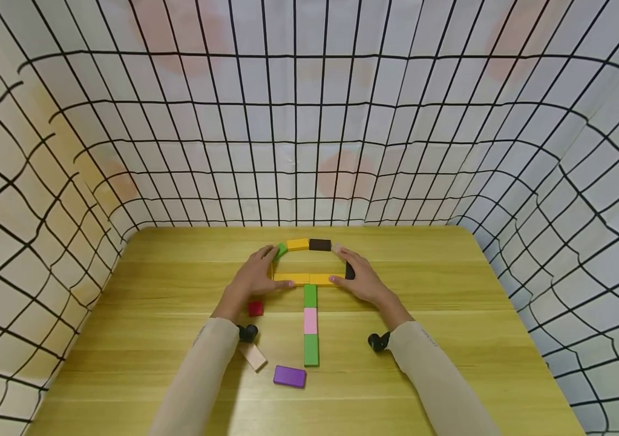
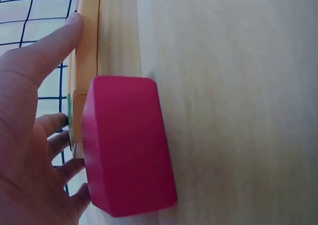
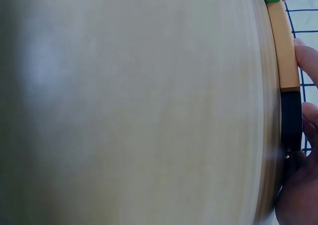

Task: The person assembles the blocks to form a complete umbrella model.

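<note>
Wooden blocks form an arch over a straight row on the table. Across the row lie two yellow blocks (image 1: 301,278); the arch shows a green block (image 1: 281,249), a yellow block (image 1: 298,244), a black block (image 1: 320,244) and another black block (image 1: 350,270). My left hand (image 1: 252,275) rests around the left end, thumb on the row's front, fingers along the outside. At the right end my right hand (image 1: 366,281) mirrors it, thumb by the row and fingers at the arch. A pink block (image 1: 310,321) sits between two green blocks below. The hands hide parts of the arch.
A red block (image 1: 255,309) lies near my left wrist, with a beige block (image 1: 253,356) partly under the wrist camera. Closer to me is a purple block (image 1: 290,376). Black wire grid (image 1: 309,142) stands behind the wooden table (image 1: 451,363) and along both sides.
</note>
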A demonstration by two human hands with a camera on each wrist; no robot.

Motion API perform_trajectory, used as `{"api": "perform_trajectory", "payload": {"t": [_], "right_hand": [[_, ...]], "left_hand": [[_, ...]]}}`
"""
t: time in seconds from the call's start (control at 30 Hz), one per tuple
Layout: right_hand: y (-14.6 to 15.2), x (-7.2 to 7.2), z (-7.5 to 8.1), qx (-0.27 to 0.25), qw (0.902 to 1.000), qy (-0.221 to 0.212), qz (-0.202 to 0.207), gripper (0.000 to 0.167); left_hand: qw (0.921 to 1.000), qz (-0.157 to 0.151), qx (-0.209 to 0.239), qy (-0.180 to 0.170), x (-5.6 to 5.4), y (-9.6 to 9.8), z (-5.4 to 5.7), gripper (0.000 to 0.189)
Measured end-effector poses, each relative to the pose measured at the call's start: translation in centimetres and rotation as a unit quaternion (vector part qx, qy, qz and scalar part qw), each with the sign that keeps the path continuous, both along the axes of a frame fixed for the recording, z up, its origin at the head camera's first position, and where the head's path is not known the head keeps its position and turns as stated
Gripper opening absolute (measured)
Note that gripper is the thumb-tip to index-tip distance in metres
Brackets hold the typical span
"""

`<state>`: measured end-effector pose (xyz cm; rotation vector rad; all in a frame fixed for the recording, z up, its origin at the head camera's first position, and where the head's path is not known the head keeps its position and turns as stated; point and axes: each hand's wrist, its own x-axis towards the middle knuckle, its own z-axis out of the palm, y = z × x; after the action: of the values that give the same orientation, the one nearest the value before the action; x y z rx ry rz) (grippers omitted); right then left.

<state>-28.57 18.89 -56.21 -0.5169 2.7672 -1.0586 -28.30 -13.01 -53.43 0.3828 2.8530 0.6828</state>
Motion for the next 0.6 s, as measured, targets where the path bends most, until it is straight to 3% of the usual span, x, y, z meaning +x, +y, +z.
{"api": "perform_trajectory", "payload": {"t": [0.17,0.33,0.47,0.6], "right_hand": [[-0.1,0.1,0.2,0.0,1.0,-0.002,0.001,0.085],[0.1,0.0,0.1,0.003,0.9999,0.0,0.01,0.085],[0.7,-0.1,0.0,-0.016,0.9997,-0.011,0.012,0.087],[1.5,0.0,0.4,-0.051,0.9985,-0.017,0.013,0.088]], "left_hand": [[1.0,-0.001,0.002,0.002,0.1,-0.1,-0.1,0.115],[0.9993,0.0,0.036,-0.006,0.5,-0.5,0.0,0.131],[0.9982,0.0,0.057,-0.016,1.2,-1.1,0.4,0.133],[0.9987,-0.005,0.049,-0.014,2.0,-2.0,1.2,0.13]]}}
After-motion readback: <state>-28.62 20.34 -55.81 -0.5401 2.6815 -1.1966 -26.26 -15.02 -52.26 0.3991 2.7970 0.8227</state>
